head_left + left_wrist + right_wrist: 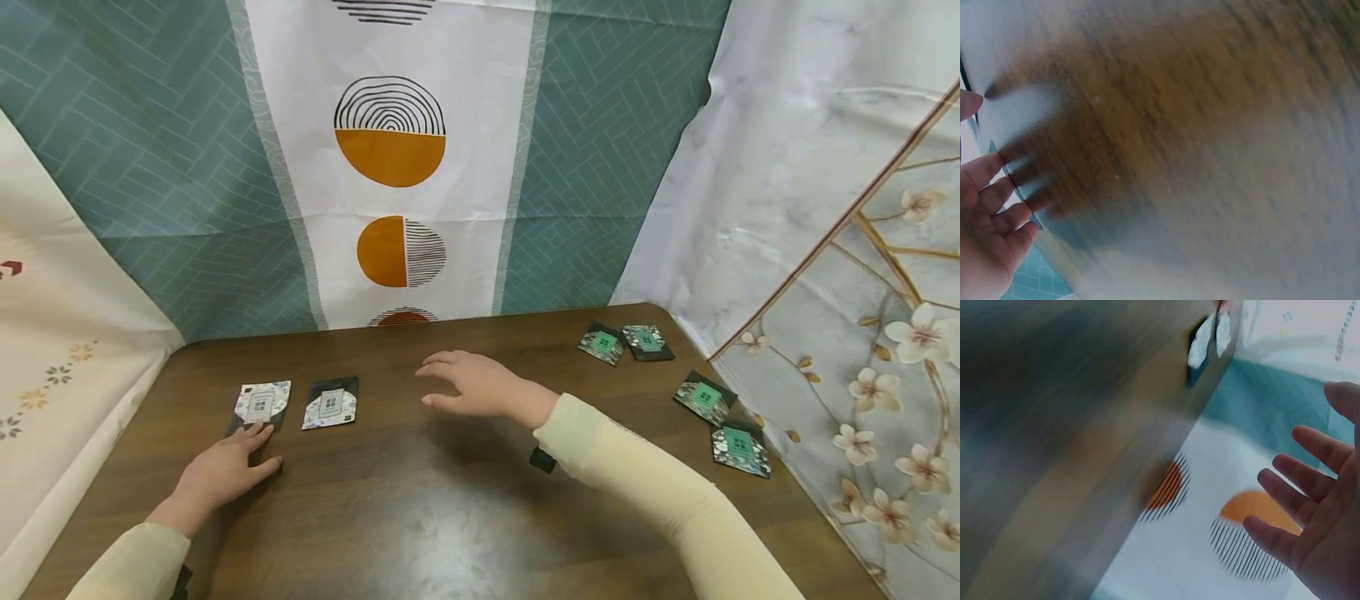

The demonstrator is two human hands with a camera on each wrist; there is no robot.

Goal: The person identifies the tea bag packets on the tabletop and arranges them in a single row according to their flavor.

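My left hand (221, 473) rests its extended fingertips on the near edge of a flat black-and-white sachet (260, 402) with a pale label, which lies on the wooden table (375, 517). In the left wrist view the fingers (999, 190) stretch down to the sachet's edge. Just right of it lies a second, similar sachet (331, 403), touched by neither hand. Over the middle of the table hovers my right hand (480, 386), fingers spread and nothing in them. The right wrist view shows that same right hand (1329, 506) with its palm and fingers extended.
Toward the right edge lie several dark sachets with green labels: a pair at the back, one (602, 343) beside another (648, 342), and a pair nearer, one (706, 397) above another (741, 448). A patterned curtain (405, 275) hangs behind the table, with floral cloth (862, 350) on the right.
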